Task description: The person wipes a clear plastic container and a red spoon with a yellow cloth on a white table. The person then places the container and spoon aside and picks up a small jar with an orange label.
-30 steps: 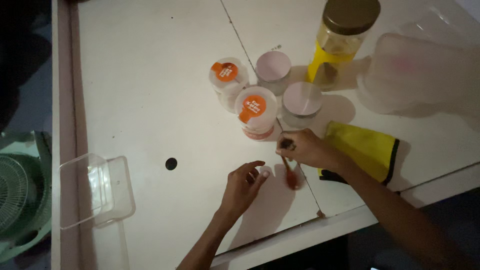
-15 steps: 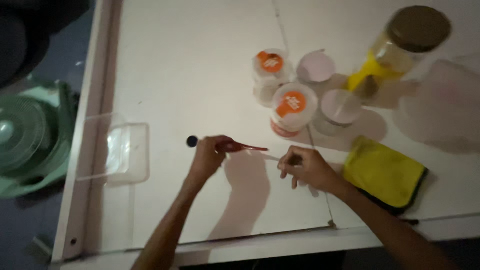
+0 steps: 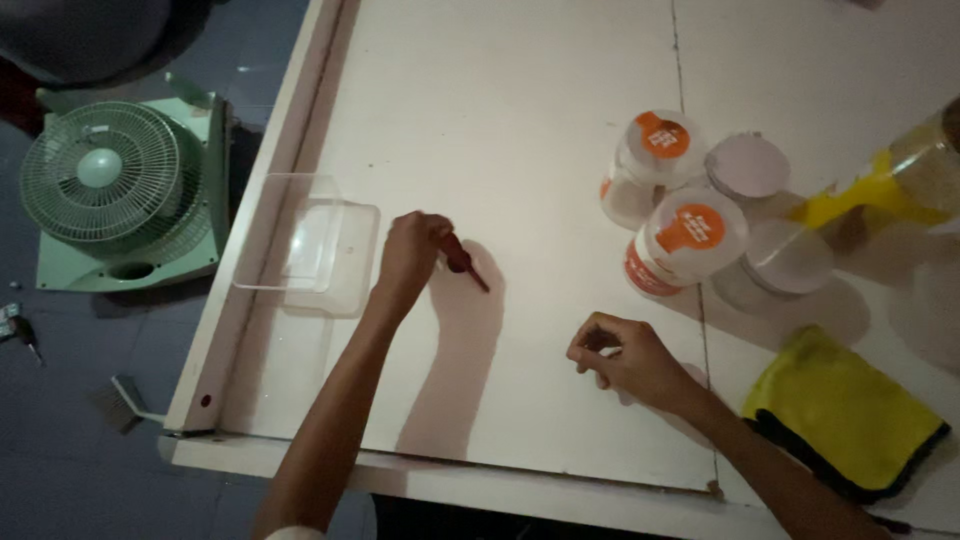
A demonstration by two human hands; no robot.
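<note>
1. Far off the left hand's outer side, down on the dark floor, a pale green box fan (image 3: 105, 190) lies face up, well clear of the white table (image 3: 520, 120).
2. Just left of the left hand, a clear rectangular plastic container (image 3: 310, 245) sits at the table's edge, near the knuckles but not touching.
3. The left hand (image 3: 410, 255) is curled tight around the handle of a small red-handled tool (image 3: 462, 262); its dark tip pokes out to the right and points down at the tabletop. Whether it's a screwdriver or something else, I cannot tell in this light.
4. Between the hands, bare white tabletop carrying the forearm's shadow.
5. The right hand (image 3: 625, 355) rests on the table, fingers pinched narrowly together; whether anything sits between them, I cannot tell.
6. Above the right hand, a cluster of small clear plastic jars: two with orange-labelled lids (image 3: 680, 235), two with plain pale lids (image 3: 748, 165), all packed close.
7. Right of that cluster, a tall clear jar with a yellow label (image 3: 890, 185), cut off by the frame.
8. Just right of the right wrist, a folded yellow cloth with dark trim (image 3: 845, 415).
</note>
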